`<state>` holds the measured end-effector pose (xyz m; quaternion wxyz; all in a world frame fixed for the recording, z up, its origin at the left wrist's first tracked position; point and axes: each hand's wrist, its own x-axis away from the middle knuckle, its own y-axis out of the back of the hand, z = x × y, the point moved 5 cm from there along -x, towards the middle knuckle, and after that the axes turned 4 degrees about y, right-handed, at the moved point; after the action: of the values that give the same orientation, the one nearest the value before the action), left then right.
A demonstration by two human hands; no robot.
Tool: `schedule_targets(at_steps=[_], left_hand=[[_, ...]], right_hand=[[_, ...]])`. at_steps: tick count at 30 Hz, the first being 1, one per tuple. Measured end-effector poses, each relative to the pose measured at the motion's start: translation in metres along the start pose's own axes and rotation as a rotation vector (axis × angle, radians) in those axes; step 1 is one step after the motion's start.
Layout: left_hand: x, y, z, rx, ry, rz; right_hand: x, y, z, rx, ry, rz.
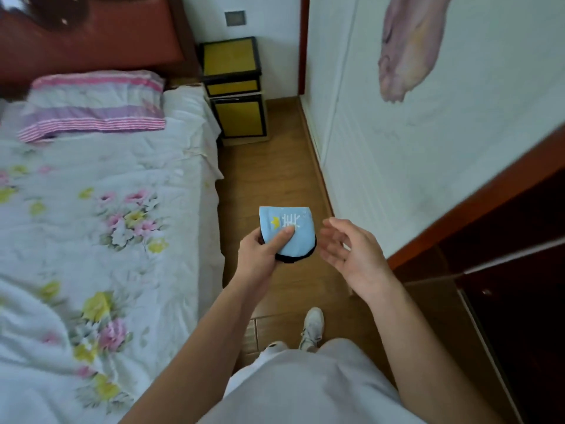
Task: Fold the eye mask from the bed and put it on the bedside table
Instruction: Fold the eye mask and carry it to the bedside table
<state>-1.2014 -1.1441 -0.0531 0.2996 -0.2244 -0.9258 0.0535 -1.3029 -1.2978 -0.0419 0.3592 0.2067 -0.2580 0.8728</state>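
The light blue eye mask [295, 231], folded in half with a black edge and a white and yellow print, is held over the wooden floor beside the bed [101, 215]. My left hand [263, 255] grips it, thumb pressed on its front. Just to its right my right hand [351, 252] is apart from the mask, palm turned toward it and fingers spread, holding nothing. The bedside table [235, 87], yellow panels in black frames, stands further ahead by the headboard.
A floral sheet covers the bed at the left, with a striped pillow [91, 105] near the red headboard. A white wall [428, 133] runs along the right of the narrow wooden floor strip. Dark wooden furniture [504, 270] is at the right. My white shoes [312, 327] are below.
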Motion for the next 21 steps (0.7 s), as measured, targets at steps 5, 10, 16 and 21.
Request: schedule_targets(at_steps=[5,10,16,21], left_hand=[[-0.059,-0.015,-0.048,0.052,-0.033,-0.085],[-0.107,-0.016,-0.081,0.088,-0.040,-0.146],[-0.178,0.004,-0.119,0.121,-0.042,-0.180],[-0.261,0.035,-0.167,0.165,-0.052,-0.216]], right_hand=[[-0.073,-0.036,0.052,0.053,-0.021,0.100],[-0.126,-0.070,0.074,0.106,-0.073,0.182],[-0.201,-0.115,0.088,0.148,-0.128,0.199],[-0.284,-0.177,0.105,0.145,-0.155,0.201]])
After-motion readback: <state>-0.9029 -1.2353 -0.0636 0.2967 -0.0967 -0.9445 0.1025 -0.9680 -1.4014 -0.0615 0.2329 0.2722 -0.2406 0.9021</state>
